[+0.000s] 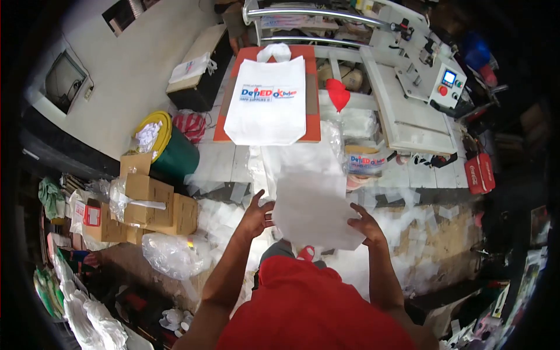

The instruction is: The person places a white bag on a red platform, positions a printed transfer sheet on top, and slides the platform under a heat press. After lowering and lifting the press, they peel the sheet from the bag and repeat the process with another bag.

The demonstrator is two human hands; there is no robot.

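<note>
A blank white sheet [315, 210], paper or thin fabric, is in front of my red shirt. My right hand [368, 226] grips its right edge, with the thumb over the sheet. My left hand [255, 218] is at the left edge, its thumb raised away from the fingers and the fingertips right at the sheet's border. Beyond the sheet, a white tote bag [265, 119] with a blue and red "DepED" print lies flat on an orange board [310, 133]. The bag's handles [274, 53] are bunched at the board's far end.
A heat press [434, 87] with a control box stands at the right, a red heart-shaped piece [338, 95] near it. At the left are a green bin [179, 154] with a yellow rim and cardboard boxes [154, 198]. White scraps [408, 251] litter the floor. A person [235, 26] stands far back.
</note>
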